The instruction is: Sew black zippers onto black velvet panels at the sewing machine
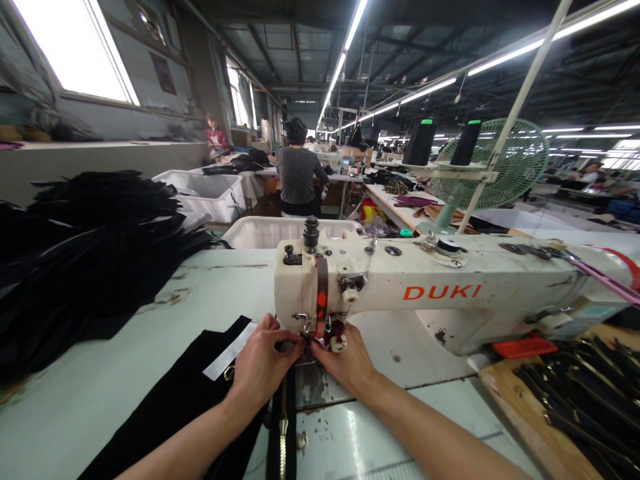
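A white sewing machine marked DUKI stands before me, its needle area at the left end of the head. My left hand is closed in a pinch on the top of a black zipper with gold teeth, just left of the presser foot. The zipper hangs toward me over the table. Under that hand lies a black fabric piece with a white strip and a gold zipper pull. My right hand is closed at the foot's right side; its fingertips are partly hidden.
Piled black fabric covers the table's left. White bins stand behind it. At right, a wooden board bears several gold-toothed zippers near a red tray. Thread cones and a green fan rise behind; a seated person works ahead.
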### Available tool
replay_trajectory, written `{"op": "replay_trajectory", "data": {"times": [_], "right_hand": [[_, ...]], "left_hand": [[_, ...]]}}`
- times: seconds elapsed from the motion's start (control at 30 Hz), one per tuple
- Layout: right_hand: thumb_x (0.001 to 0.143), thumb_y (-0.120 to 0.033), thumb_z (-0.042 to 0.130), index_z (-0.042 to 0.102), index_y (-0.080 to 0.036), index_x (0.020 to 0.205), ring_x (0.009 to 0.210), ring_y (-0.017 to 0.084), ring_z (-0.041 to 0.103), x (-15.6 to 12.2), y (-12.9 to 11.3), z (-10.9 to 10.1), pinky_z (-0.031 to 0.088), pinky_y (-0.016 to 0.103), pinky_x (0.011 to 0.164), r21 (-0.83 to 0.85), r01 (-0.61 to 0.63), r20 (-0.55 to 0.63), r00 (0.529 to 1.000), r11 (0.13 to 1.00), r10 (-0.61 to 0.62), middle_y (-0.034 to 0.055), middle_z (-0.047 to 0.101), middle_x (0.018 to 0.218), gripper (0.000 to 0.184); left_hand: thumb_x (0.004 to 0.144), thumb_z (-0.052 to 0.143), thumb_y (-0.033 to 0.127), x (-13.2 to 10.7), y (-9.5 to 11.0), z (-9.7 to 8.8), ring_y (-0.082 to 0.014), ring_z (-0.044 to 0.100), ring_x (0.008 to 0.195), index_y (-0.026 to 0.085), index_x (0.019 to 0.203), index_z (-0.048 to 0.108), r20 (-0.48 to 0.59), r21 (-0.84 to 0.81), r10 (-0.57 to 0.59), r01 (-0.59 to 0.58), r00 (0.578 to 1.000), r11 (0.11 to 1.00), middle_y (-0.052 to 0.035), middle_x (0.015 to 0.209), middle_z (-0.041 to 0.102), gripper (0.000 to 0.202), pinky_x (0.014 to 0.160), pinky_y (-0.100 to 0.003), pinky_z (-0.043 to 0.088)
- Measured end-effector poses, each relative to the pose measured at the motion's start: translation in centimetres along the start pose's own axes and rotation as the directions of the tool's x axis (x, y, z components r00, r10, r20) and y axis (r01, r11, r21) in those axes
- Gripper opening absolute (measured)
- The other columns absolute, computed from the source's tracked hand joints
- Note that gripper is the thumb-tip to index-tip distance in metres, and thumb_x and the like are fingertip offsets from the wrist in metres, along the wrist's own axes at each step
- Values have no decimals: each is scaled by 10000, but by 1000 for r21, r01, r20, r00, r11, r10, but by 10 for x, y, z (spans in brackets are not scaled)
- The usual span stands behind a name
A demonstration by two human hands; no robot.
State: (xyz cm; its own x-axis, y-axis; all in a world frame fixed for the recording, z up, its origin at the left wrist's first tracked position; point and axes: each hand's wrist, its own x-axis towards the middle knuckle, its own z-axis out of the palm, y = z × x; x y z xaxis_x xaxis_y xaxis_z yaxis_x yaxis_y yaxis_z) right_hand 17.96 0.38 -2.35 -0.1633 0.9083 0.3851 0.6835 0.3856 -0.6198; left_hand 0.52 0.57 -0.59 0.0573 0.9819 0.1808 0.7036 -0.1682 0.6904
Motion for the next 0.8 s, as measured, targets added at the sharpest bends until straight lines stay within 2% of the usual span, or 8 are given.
{"op": "replay_trajectory", "data": {"times": [0.2, 0.37, 0.57, 0.8], "right_hand": [[792, -105, 618, 720, -191, 832, 758, 195, 666, -2, 1, 4, 490, 262, 718, 19, -13, -23, 1000, 1000, 14, 37, 714, 810, 139], [787, -73, 607, 695, -182, 785, 719, 183, 656, -2, 0, 2, 486, 249, 677, 40, -15, -21, 1000, 999, 16, 39, 702, 792, 140], [818, -95, 617, 720, -190, 851, 767, 195, 674, -1, 1, 1, 489, 260, 716, 52, 1, 11, 1000, 999, -2, 42, 724, 833, 144], [821, -95, 620, 723, -193, 827, 727, 181, 659, 1, 4, 3, 475, 253, 709, 57, 14, 27, 999, 998, -16, 29, 714, 787, 143]], "left_hand": [[724, 691, 285, 0, 2, 0, -260, 650, 908, 297, 717, 800, -7, 12, 10, -10, 1000, 1000, -37, 943, 642, 110, 785, -341, 525], [732, 678, 290, 0, 3, -1, -263, 653, 915, 294, 728, 801, 7, 13, 16, -16, 1000, 1000, -41, 955, 648, 124, 783, -350, 525], [733, 669, 280, 1, 2, -1, -258, 653, 927, 302, 745, 804, 7, 12, 31, -31, 999, 999, -37, 967, 647, 137, 802, -347, 522], [747, 642, 260, -4, 4, 0, -244, 654, 871, 321, 756, 805, -20, 59, 70, -69, 997, 996, -36, 933, 614, 174, 721, -327, 519]]}}
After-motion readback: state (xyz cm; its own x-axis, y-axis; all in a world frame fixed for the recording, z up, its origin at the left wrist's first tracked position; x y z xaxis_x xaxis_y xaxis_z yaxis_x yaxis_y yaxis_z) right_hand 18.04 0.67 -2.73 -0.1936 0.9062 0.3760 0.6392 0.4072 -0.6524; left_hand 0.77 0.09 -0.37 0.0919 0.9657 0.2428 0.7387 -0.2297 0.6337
